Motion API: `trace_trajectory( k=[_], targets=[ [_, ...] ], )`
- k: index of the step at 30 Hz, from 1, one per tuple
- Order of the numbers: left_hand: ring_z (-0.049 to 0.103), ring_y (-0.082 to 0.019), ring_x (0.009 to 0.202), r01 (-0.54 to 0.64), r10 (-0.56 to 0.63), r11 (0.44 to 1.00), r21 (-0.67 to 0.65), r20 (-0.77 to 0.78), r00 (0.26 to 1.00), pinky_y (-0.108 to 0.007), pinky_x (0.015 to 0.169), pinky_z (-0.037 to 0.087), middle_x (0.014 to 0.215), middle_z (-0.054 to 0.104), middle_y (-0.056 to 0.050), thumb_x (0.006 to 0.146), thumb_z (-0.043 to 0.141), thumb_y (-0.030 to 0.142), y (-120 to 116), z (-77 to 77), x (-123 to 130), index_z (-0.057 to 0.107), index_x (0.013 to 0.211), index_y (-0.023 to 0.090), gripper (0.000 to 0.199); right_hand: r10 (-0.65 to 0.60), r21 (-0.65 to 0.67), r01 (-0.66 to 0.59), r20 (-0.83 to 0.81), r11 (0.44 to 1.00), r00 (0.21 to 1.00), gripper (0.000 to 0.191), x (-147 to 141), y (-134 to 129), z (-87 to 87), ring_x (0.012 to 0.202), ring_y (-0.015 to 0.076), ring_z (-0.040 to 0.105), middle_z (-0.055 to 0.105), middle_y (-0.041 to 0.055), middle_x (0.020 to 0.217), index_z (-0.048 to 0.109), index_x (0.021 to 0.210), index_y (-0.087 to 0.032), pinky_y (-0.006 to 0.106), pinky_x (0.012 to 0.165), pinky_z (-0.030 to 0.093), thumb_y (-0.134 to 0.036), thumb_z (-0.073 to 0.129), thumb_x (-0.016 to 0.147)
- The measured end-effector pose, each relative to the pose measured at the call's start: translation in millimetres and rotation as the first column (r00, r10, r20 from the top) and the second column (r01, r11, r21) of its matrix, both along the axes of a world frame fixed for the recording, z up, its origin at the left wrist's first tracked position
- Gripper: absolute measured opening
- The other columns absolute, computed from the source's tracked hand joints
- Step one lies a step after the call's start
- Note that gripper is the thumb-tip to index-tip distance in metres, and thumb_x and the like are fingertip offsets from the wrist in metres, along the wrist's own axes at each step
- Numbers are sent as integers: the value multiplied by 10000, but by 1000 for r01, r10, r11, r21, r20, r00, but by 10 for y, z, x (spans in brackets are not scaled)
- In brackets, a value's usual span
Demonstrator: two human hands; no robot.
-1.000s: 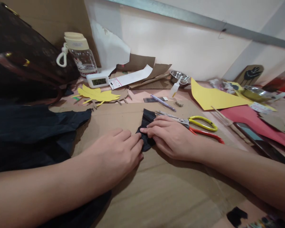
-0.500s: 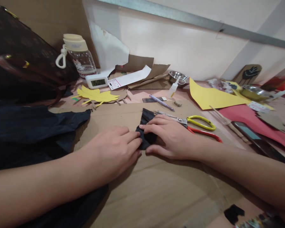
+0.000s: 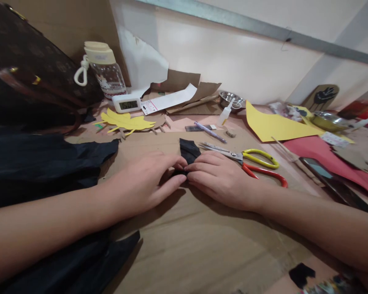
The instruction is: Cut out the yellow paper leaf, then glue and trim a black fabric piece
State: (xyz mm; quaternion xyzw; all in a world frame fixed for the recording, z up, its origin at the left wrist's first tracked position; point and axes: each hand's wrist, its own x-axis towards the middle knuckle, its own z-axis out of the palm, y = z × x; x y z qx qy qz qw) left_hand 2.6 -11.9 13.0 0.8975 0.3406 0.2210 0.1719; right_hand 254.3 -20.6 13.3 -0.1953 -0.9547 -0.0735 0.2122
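Note:
A small piece of black fabric (image 3: 189,150) lies on the brown cardboard sheet (image 3: 208,241), its near part covered by my hands. My left hand (image 3: 155,175) pinches the near edge of the piece between thumb and fingers. From the other side my right hand (image 3: 216,175) has its fingers bent down on the same piece, fingertips meeting those of the left. Just behind the right hand rest scissors (image 3: 233,154) with one yellow and one red handle. A large dark cloth (image 3: 43,167) spreads under and beside my left forearm.
Along the back are a clear bottle (image 3: 106,73), a digital clock (image 3: 127,104), yellow leaf-shaped paper (image 3: 125,121), a pen (image 3: 210,132) and a glue bottle (image 3: 225,114). Yellow paper (image 3: 276,124), red paper (image 3: 334,159) and a phone (image 3: 331,177) lie right. A dark bag (image 3: 27,73) stands left.
My left hand has turned from lying palm-down by the fabric to pinching its near edge. My right hand's fingers have drawn together and shifted slightly nearer, against the left fingertips.

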Motion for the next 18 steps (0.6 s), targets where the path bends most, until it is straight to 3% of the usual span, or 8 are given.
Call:
trace_trajectory(
  k=[2,3,4,6,8,10,13,18],
  targets=[
    [728,-277,1041,-3,8,999,-52,109,994,-403,952,565,1160,786,-75,1072,462,524,45,25,-15,704,1268,242,420,-116,-200,83,-155,976,981,140,-1,-4,4,884,228,712,795,98,989,724,1039,-151,375,813,585,-184,590,1055],
    [716,-287,1120,2,10,997,-73,171,985,-412,1012,553,1227,776,-81,1082,429,561,67,42,-23,710,1273,244,464,-207,-347,111,-254,931,945,111,-6,-6,10,854,208,714,787,75,970,712,1049,-176,346,777,584,-205,604,1048],
    [697,-294,1190,15,7,995,-95,232,973,-420,1071,532,1288,763,-81,1085,406,596,85,60,-29,718,1279,250,505,-308,-503,101,-348,858,886,88,-14,-8,17,833,188,718,781,50,956,698,1052,-199,320,753,583,-223,613,1044],
    [669,-298,1271,66,-6,983,-174,329,944,-421,1149,492,1348,750,-69,1071,404,664,110,90,-35,738,1276,265,559,-492,-743,-48,-488,667,721,62,-38,-6,31,830,157,727,777,8,946,677,1021,-233,284,759,588,-277,639,1039],
    [686,-298,1252,138,-10,942,-307,384,923,-417,1136,511,1299,777,-67,1049,411,718,122,105,-28,776,1229,267,608,-609,-832,-266,-542,488,579,123,-71,3,40,870,144,734,780,-15,955,678,978,-244,274,821,595,-360,707,1006],
    [725,-298,1176,197,11,874,-444,424,906,-417,1071,562,1204,811,-80,1032,408,753,128,104,-12,802,1186,248,660,-684,-837,-407,-538,366,493,220,-102,13,42,897,142,733,788,-17,980,695,956,-239,277,875,596,-430,803,931],
    [756,-283,1089,208,74,805,-555,441,894,-385,963,610,1156,827,-64,988,540,740,135,92,14,803,1178,241,595,-733,-830,-465,-519,308,441,294,-126,16,27,887,140,732,793,-12,983,711,941,-228,279,882,601,-461,871,863],
    [768,-221,930,52,175,812,-582,329,928,-323,858,606,1049,833,-5,924,732,557,125,108,32,801,1060,248,345,-720,-841,-453,-508,296,472,239,-99,1,-54,887,145,727,786,-12,995,701,973,-232,287,854,610,-429,824,920]
  ],
)
